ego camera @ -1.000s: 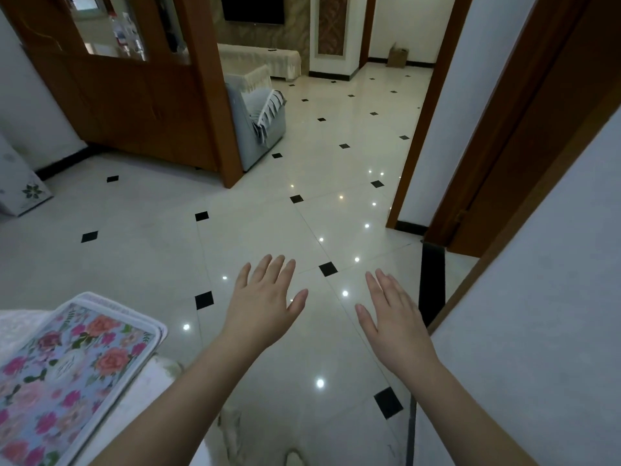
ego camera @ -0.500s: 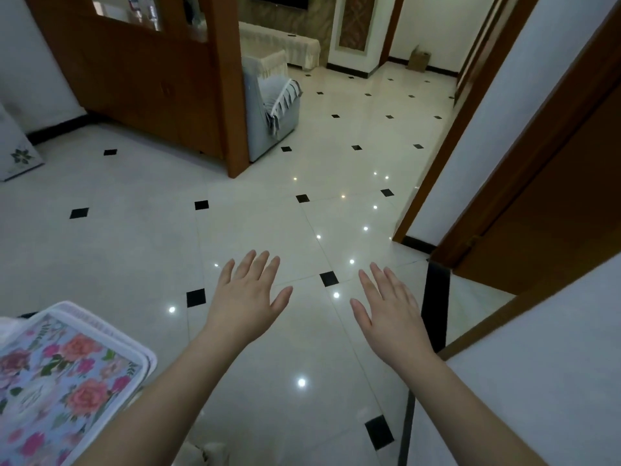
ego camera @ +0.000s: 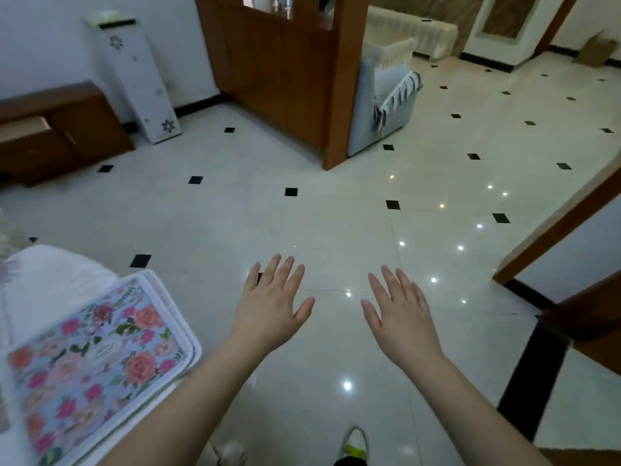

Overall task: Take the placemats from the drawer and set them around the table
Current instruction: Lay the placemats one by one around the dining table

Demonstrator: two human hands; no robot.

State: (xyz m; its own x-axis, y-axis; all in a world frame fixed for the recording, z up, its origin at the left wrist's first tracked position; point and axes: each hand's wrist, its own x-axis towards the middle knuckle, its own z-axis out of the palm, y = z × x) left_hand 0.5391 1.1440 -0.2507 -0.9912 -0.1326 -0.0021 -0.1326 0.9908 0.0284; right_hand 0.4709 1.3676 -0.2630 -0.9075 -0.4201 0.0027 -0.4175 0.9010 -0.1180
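Observation:
A flowered placemat (ego camera: pixel 97 361) with a white border lies at the corner of the white-clothed table (ego camera: pixel 50 280), bottom left. More mat edges show stacked under it. My left hand (ego camera: pixel 272 304) hovers open over the floor, just right of the mat, holding nothing. My right hand (ego camera: pixel 400 314) is beside it, fingers spread, also empty. A low brown cabinet with an open drawer (ego camera: pixel 27 129) stands at the far left wall.
A wooden partition (ego camera: pixel 295 72) and a grey armchair (ego camera: pixel 383 102) stand ahead. A white floral stand (ego camera: pixel 137 79) leans by the wall. A door frame (ego camera: pixel 554 230) and wall are on the right. Glossy tiled floor (ego camera: pixel 302 213) lies between. My shoe (ego camera: pixel 354 443) shows below.
The view has swung left: the cabinet with the drawer and the white stand have come into sight, and more of the placemat shows. Both hands stay open and empty.

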